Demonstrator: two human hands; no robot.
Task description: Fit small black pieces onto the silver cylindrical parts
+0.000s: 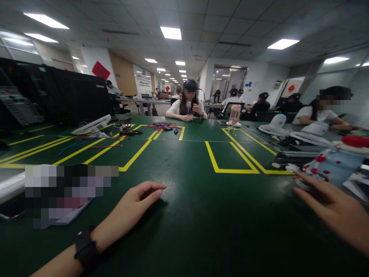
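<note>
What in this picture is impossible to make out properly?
- Flat object left of the left hand: pixelated.
- Pale blue, red-spotted soft item by the right hand: cut by the right edge.
- Coloured wire bundle on the green table: too small.

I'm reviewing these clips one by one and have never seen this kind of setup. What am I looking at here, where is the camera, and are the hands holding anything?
There is no machine here. The single picture comes from a camera worn on a person's head, looking forward and down, so the two arms at the bottom are the wearer's own. The left hand, with a black wristband on its wrist, rests loosely curled on the green table and holds nothing. The right hand lies open, fingers reaching toward a light blue fabric item with red spots; I cannot tell whether they touch it. Yellow tape lines mark boxes on the table. Farther off lie white fan parts and coloured wires. Other people sit at the far side.
</note>
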